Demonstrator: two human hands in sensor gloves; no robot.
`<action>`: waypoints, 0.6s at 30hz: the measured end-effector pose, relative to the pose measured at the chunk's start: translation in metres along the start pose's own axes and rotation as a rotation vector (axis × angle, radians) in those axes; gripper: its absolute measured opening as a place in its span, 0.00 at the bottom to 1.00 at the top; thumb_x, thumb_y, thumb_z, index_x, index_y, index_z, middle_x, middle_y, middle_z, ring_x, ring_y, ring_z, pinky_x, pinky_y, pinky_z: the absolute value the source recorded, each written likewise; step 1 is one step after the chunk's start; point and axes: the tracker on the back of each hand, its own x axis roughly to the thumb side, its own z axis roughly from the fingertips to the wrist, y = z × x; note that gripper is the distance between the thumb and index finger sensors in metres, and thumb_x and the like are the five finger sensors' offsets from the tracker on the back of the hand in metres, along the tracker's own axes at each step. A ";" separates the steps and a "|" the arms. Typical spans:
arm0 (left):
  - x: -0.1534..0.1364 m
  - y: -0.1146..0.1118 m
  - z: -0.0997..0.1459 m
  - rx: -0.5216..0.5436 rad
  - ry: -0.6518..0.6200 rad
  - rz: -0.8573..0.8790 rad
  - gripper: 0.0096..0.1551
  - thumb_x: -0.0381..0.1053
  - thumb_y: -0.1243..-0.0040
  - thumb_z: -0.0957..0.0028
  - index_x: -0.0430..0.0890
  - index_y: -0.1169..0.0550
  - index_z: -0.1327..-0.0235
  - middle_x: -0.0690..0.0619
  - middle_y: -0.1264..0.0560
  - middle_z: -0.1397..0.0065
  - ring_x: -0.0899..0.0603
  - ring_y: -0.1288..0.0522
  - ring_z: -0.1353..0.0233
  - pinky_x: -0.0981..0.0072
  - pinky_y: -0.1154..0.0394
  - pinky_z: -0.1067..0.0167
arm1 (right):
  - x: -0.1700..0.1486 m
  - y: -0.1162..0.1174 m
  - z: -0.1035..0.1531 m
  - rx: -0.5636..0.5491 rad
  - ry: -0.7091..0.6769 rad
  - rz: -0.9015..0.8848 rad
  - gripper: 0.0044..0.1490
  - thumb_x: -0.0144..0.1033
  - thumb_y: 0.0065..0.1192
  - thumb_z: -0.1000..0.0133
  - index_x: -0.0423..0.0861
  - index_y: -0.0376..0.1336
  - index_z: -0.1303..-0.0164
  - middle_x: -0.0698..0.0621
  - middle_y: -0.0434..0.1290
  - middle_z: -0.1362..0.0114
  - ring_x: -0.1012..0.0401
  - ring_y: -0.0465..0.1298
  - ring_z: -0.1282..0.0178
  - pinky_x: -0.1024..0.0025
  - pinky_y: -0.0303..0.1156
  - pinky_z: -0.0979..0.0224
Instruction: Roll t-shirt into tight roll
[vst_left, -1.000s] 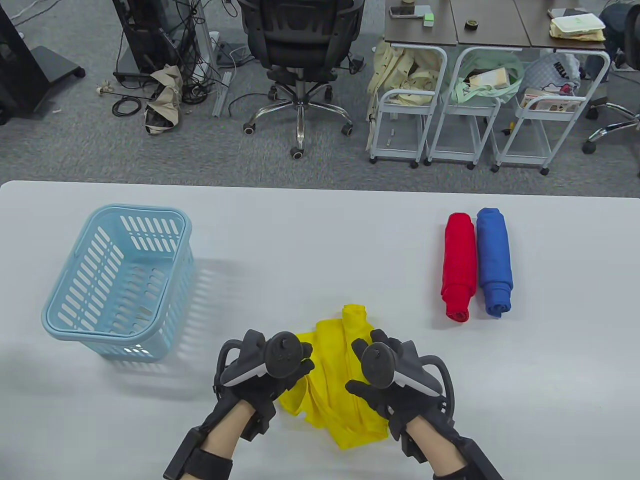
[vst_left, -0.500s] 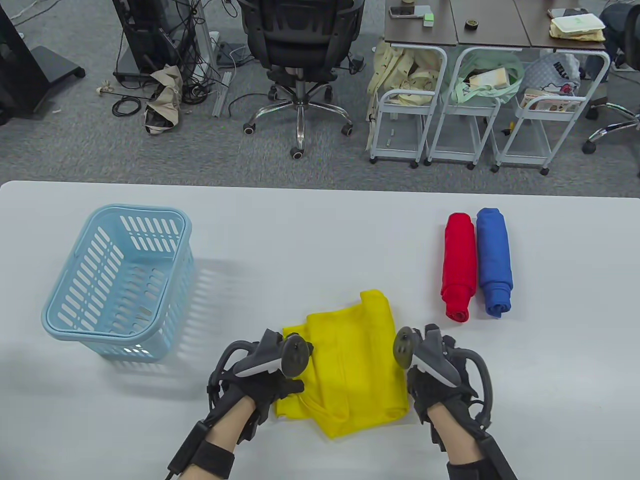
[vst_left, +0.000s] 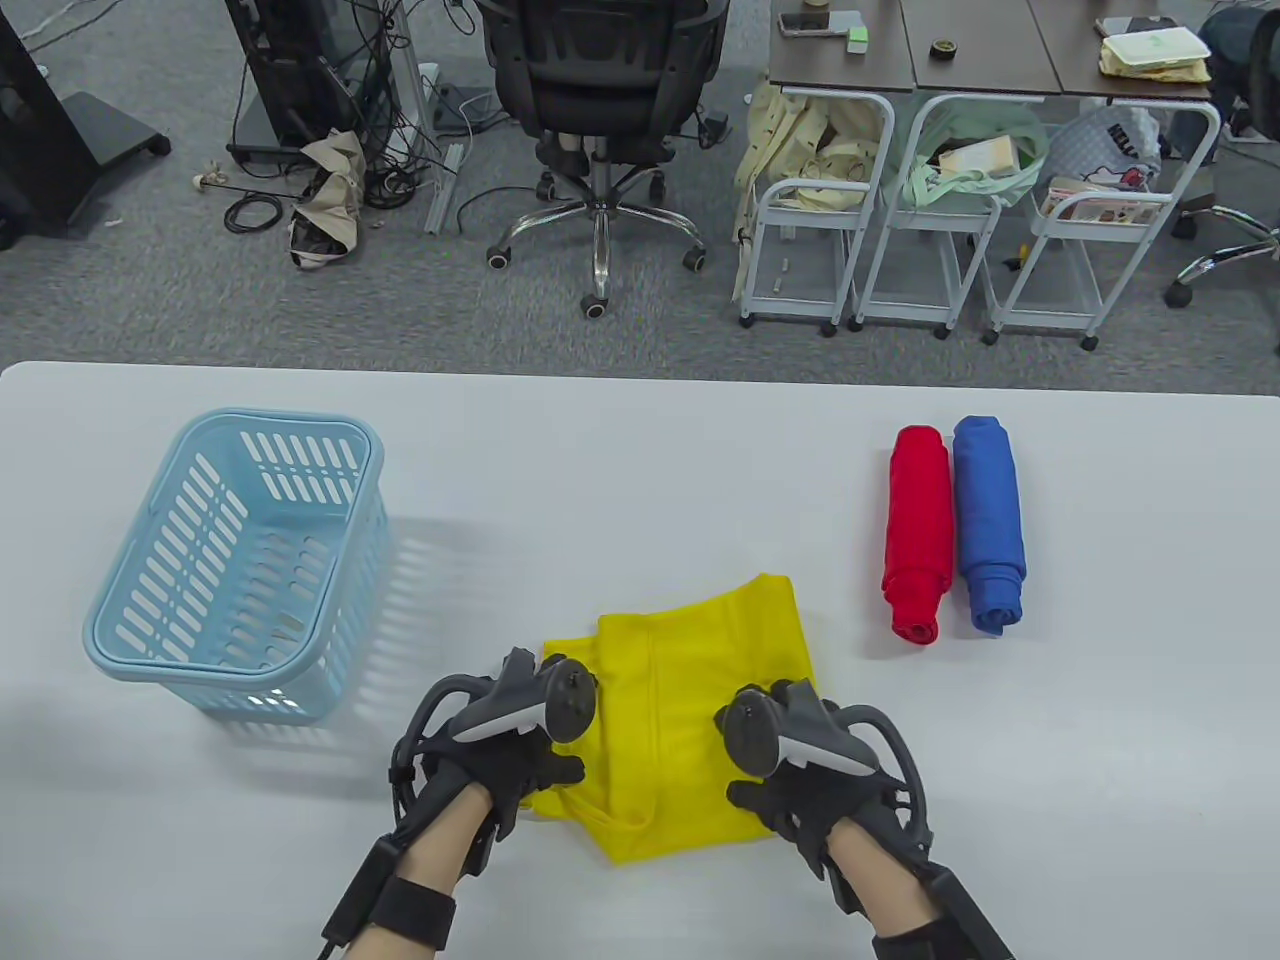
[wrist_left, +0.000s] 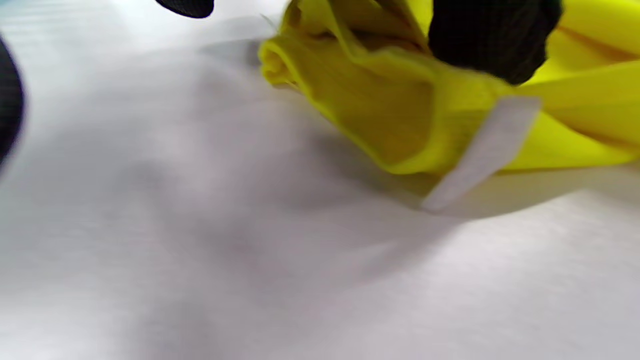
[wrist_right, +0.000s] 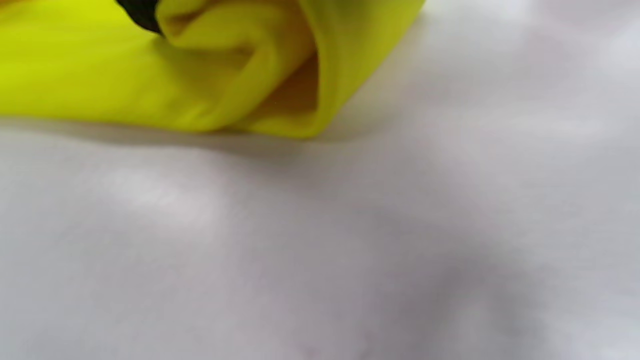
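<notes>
The yellow shirt lies folded near the front edge of the white table, between the two hands, a blue basket well to its left and a red roll touching a blue roll to its right. The left hand pinches the near left corner, a gloved finger curled onto a bunched fold beside a white label. The right hand sits on the near right edge; a fold stands up there, but whether the fingers grip or only press it cannot be told. The likely risk is a loose, crooked roll: the left corner is already rumpled with layers gaping, so uneven tension between the hands could make the roll cone or trap slack. The shirt's long axis appears to run from the person toward the table's far side, tilted slightly right, so the roll itself would lie left to right.
</notes>
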 end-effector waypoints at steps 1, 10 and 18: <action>-0.006 0.000 0.000 0.000 0.022 -0.007 0.46 0.64 0.45 0.43 0.63 0.52 0.16 0.51 0.53 0.08 0.32 0.56 0.13 0.32 0.47 0.23 | -0.009 -0.004 0.002 -0.012 0.056 -0.020 0.45 0.56 0.50 0.40 0.48 0.46 0.15 0.46 0.45 0.12 0.41 0.43 0.13 0.39 0.45 0.21; 0.006 -0.002 0.001 0.034 -0.051 0.069 0.51 0.69 0.49 0.43 0.55 0.56 0.14 0.45 0.55 0.08 0.30 0.54 0.13 0.32 0.46 0.23 | -0.028 -0.020 0.014 -0.078 0.179 -0.051 0.42 0.53 0.55 0.40 0.46 0.53 0.18 0.41 0.57 0.16 0.40 0.58 0.17 0.42 0.56 0.23; 0.057 -0.008 0.002 0.039 -0.220 0.047 0.57 0.73 0.59 0.43 0.50 0.69 0.18 0.41 0.58 0.09 0.30 0.52 0.13 0.33 0.46 0.23 | 0.066 0.007 0.014 -0.014 -0.306 0.096 0.52 0.47 0.65 0.43 0.60 0.38 0.16 0.42 0.37 0.14 0.43 0.47 0.16 0.44 0.48 0.20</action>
